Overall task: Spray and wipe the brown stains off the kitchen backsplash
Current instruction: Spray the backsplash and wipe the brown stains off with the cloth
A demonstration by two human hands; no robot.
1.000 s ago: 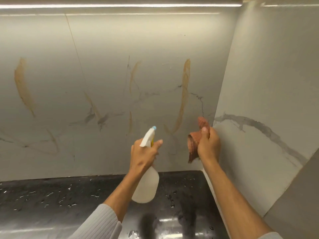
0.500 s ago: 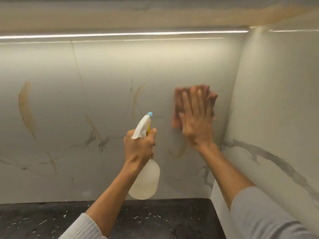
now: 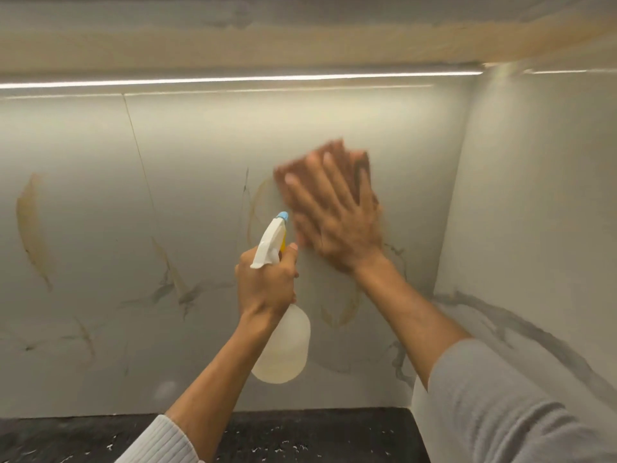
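Moved: right hand (image 3: 337,215), fingers spread flat on brown cloth (image 3: 362,168), now nearer spray bottle (image 3: 283,342); left hand (image 3: 265,285) clamped round bottle neck.

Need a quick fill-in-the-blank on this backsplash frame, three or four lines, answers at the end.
1. The left hand holds a spray ____.
2. The right hand presses a reddish-brown ____ flat against the backsplash.
3. The spray nozzle's tip is coloured ____.
4. The long brown stain at far left sits on the ____ hand's side.

Answers: bottle; cloth; blue; left
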